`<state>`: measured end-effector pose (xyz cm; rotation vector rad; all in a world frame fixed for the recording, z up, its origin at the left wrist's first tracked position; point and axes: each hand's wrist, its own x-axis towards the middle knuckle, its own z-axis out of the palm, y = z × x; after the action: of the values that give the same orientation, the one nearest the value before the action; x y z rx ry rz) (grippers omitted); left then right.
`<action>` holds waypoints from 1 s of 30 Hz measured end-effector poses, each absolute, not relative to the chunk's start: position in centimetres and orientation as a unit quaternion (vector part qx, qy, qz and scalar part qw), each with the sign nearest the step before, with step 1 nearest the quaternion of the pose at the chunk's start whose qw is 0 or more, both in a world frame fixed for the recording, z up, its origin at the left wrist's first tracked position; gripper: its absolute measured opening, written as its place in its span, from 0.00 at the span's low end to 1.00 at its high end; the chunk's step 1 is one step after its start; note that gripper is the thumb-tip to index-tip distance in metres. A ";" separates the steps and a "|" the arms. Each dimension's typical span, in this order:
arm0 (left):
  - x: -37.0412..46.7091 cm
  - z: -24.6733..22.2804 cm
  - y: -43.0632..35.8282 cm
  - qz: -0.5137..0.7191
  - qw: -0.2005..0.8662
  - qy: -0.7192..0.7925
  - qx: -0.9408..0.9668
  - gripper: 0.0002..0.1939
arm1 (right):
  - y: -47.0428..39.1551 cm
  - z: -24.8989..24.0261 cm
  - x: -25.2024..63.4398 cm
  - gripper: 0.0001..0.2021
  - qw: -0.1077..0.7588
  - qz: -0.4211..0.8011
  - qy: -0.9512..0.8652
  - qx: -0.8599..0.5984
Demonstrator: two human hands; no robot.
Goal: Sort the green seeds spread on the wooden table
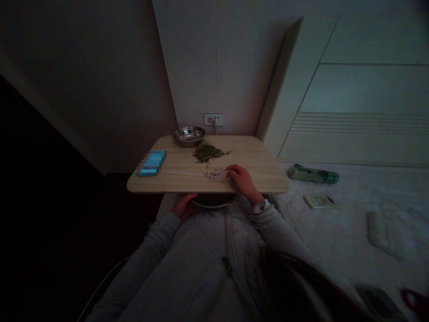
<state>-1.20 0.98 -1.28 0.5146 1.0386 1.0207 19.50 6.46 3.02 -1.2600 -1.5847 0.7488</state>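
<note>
On a light wooden board table (187, 179) lies a heap of small dark green beans or seeds (208, 152). A few loose ones (209, 175) are scattered nearer the front edge. My right hand (241, 180) rests over the tabletop beside these, its fingers bent together at a thin, pale, see-through piece (219, 173), perhaps plastic. Below the front edge, my left hand (185, 207) grips the left rim of a metal bowl (212, 206) on my lap. The table covers the bowl's far part, and its contents are too dark to make out.
A shiny metal bowl (189, 136) stands at the table's back left, and a lit, pixelated phone-like screen (152, 163) lies at the left. On the white bed at right are a green bottle (313, 174) and a phone (321, 202). A wall socket (213, 119) is behind the table.
</note>
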 end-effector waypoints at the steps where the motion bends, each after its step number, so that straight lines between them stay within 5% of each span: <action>1: -1.2 -1.3 1.0 0.461 0.717 0.469 0.231 0.05 | 6.5 3.0 19.5 0.11 0.472 0.306 -0.646 -0.516; 30: -1.2 -1.3 0.9 0.463 0.710 0.477 0.230 0.04 | 6.4 3.0 19.5 0.11 0.473 0.308 -0.646 -0.513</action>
<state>-1.21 0.94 -1.30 0.5094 1.0590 1.0280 19.47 6.38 2.95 -1.2555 -1.5819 0.7532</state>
